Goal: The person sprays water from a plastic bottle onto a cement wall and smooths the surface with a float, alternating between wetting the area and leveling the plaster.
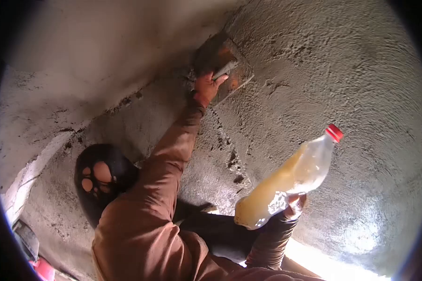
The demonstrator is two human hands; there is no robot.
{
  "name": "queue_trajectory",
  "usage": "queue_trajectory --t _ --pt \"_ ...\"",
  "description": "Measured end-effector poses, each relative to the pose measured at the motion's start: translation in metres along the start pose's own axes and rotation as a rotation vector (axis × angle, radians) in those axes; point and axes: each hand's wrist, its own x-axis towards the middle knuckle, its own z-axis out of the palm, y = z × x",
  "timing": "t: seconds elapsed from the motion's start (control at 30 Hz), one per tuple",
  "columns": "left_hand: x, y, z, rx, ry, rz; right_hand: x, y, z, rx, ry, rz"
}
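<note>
My left hand, at the end of an outstretched brown sleeve, is closed around the handle of a plastering trowel. Its flat, rust-stained plate lies against the grey plastered wall, close to the corner with a smoother surface. Lower down on the right, my right hand grips a clear plastic bottle from below. The bottle tilts with its red cap up to the right and contains cloudy yellowish liquid. Part of my right hand is hidden behind it.
Rough, damp-looking plaster covers the wall, with a ragged seam running down it. My bent knee in torn black cloth is at left. A grey object and a red one sit bottom left. Bright light falls bottom right.
</note>
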Motion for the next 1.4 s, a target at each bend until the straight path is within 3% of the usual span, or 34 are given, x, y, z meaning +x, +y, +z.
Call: queue_trajectory --t 0.03,0.07,0.13,0.17,0.27,0.3,0.33,0.37,0.43,0.47,0.5,0.53,0.57,0.6,0.63,0.67,0.7,0.8,0.87,0.9,0.93,0.97,1.03,1.1,1.13,1.17,1.23,1.27,1.3,1.33,1.37,1.4 --pt "-0.001 0.011 0.001 -0.016 -0.060 -0.058 0.000 -0.001 0.004 0.141 0.078 0.096" --pt "0.008 0.042 0.000 -0.300 0.162 0.204 0.010 -0.011 0.017 0.113 0.037 0.047" --pt "0.031 0.107 -0.019 -0.220 0.117 0.161 0.016 -0.019 0.030 0.080 0.002 0.008" --pt "0.049 0.140 -0.026 -0.048 -0.001 0.107 0.016 -0.020 0.033 0.124 0.017 0.007" --pt "0.088 0.257 -0.039 -0.138 0.083 0.468 0.015 -0.023 0.041 0.180 0.022 0.041" --pt "0.109 0.289 -0.021 -0.468 0.054 0.635 0.015 -0.025 0.041 0.188 0.021 0.037" --pt "0.116 0.319 -0.050 -0.191 -0.438 0.493 0.013 -0.024 0.043 0.197 0.097 0.010" --pt "0.112 0.319 -0.040 -0.202 -0.450 0.489 0.011 -0.026 0.040 0.189 0.110 0.016" --pt "0.100 0.318 -0.013 -0.688 -0.003 0.513 0.008 -0.026 0.037 0.160 0.108 -0.004" --pt "0.094 0.266 -0.033 -0.392 0.095 0.559 0.004 -0.028 0.034 0.160 0.122 -0.007" --pt "0.091 0.215 -0.020 -0.164 0.458 0.850 0.000 -0.032 0.029 0.155 0.111 0.021" --pt "0.073 0.176 -0.021 -0.172 0.166 0.275 -0.003 -0.036 0.027 0.156 0.098 0.043" --pt "0.057 0.129 -0.018 0.079 0.114 0.173 -0.007 -0.040 0.025 0.159 0.086 0.060" --pt "0.038 0.095 -0.012 -0.172 0.212 0.206 -0.006 -0.049 0.031 0.159 0.068 0.072" --pt "0.027 0.055 0.003 -0.109 0.266 0.252 -0.010 -0.047 0.026 0.168 0.073 0.056" --pt "0.016 0.042 0.006 -0.200 0.222 0.173 -0.017 -0.043 0.016 0.087 0.122 0.111" --pt "0.005 0.046 0.002 -0.292 0.180 0.089 -0.022 -0.042 0.011 0.001 0.169 0.166" --pt "0.017 0.087 0.000 -0.224 0.131 0.046 -0.010 -0.041 0.026 0.133 0.140 0.026" --pt "0.035 0.164 -0.021 -0.171 0.101 0.089 -0.011 -0.045 0.028 0.165 0.106 0.003" --pt "0.051 0.193 -0.026 0.002 0.078 0.096 -0.014 -0.042 0.025 0.165 0.112 0.020" --pt "0.078 0.200 -0.013 0.090 0.144 0.356 -0.020 -0.039 0.018 0.144 0.151 0.086" --pt "0.082 0.250 -0.034 -0.281 0.262 0.572 -0.026 -0.036 0.008 0.119 0.188 0.151" --pt "0.096 0.327 -0.042 -0.365 -0.017 0.517 -0.034 -0.021 -0.013 0.035 0.172 0.125" --pt "0.103 0.334 -0.038 -0.186 0.406 0.738 -0.028 -0.024 -0.009 0.016 0.171 0.056" --pt "0.093 0.327 -0.043 -0.165 0.225 0.593 -0.027 -0.028 -0.008 0.002 0.171 0.021" --pt "0.087 0.299 -0.026 -0.326 0.345 0.641 -0.024 -0.031 -0.003 0.002 0.184 0.026" --pt "0.063 0.210 -0.034 -0.151 0.183 0.410 -0.011 -0.035 0.012 0.140 0.188 -0.003" --pt "0.046 0.170 -0.027 0.109 0.069 0.176 -0.008 -0.037 0.016 0.137 0.186 0.005" --pt "0.031 0.129 -0.014 0.015 0.172 0.328 -0.003 -0.039 0.016 0.142 0.180 -0.014" --pt "0.016 0.095 -0.002 -0.079 0.273 0.476 0.001 -0.042 0.015 0.280 0.193 0.114" --pt "0.003 0.069 0.007 -0.065 0.184 0.418 0.002 -0.044 0.015 0.419 0.207 0.244" --pt "-0.008 0.059 0.009 -0.051 0.092 0.358 -0.001 -0.035 0.012 0.101 0.104 0.096"
